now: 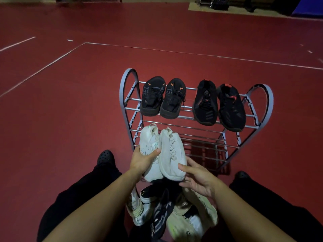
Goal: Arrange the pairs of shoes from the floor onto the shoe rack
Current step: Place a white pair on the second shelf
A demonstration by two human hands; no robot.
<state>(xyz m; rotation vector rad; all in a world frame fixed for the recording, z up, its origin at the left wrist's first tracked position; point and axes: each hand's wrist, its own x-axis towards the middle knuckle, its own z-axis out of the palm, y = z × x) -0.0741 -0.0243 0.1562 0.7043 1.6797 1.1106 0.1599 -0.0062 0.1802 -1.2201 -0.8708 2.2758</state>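
A grey metal shoe rack [195, 117] stands on the red floor ahead of me. Its top shelf carries a black pair with orange marks [162, 97] on the left and a black pair with red accents [220, 105] on the right. I hold a white pair of sneakers [162, 151] side by side in front of the rack's left end, toes toward me. My left hand [142, 160] grips the left white shoe. My right hand [197, 179] cups the toe of the right white shoe. Below my hands lies a pile of shoes [166, 212], white, black and pale yellow-green.
My legs in black trousers spread to both sides, with black clogs on my feet [105, 157] [242, 175]. White lines [52, 62] cross the red floor. Dark furniture [227, 4] stands along the far wall.
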